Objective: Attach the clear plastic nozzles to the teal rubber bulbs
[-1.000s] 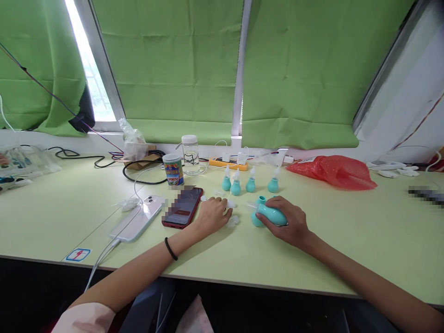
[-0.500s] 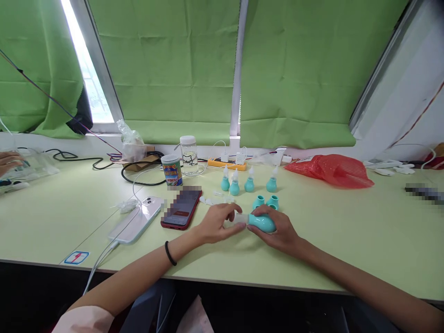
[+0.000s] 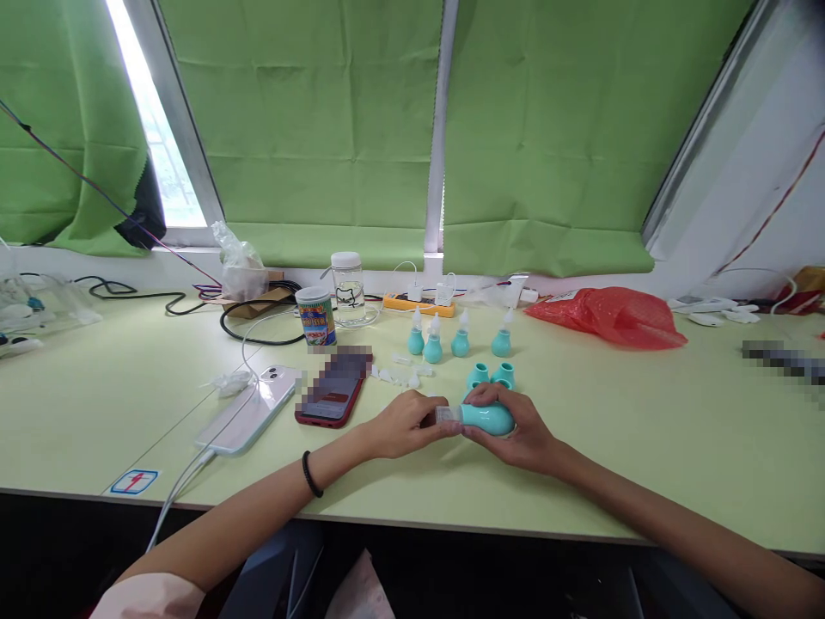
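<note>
My right hand (image 3: 529, 437) is wrapped round a teal nasal aspirator bulb (image 3: 488, 419), which lies sideways with its neck to the left. A clear plastic collar (image 3: 447, 414) sits at the neck, and my left hand (image 3: 400, 426) pinches it between thumb and fingers. Just behind my right hand stand several open-necked teal bulbs (image 3: 478, 373), partly hidden by it. Farther back, several teal bulbs with clear pointed nozzles (image 3: 460, 344) stand upright. Small clear and whitish plastic pieces (image 3: 412, 376) lie scattered beyond my left hand.
To the left lie a dark phone with a red case (image 3: 335, 391) and a pale phone (image 3: 248, 413) with a white cable. Behind them are a printed can (image 3: 315, 318), a clear jar (image 3: 348, 292) and an orange power strip (image 3: 400, 303). A red plastic bag (image 3: 612, 318) lies back right.
The left fingers have closed onto the clear collar, where they were more spread before. The right hand keeps its hold on the bulb. A person's hand at the far left has left the view.
</note>
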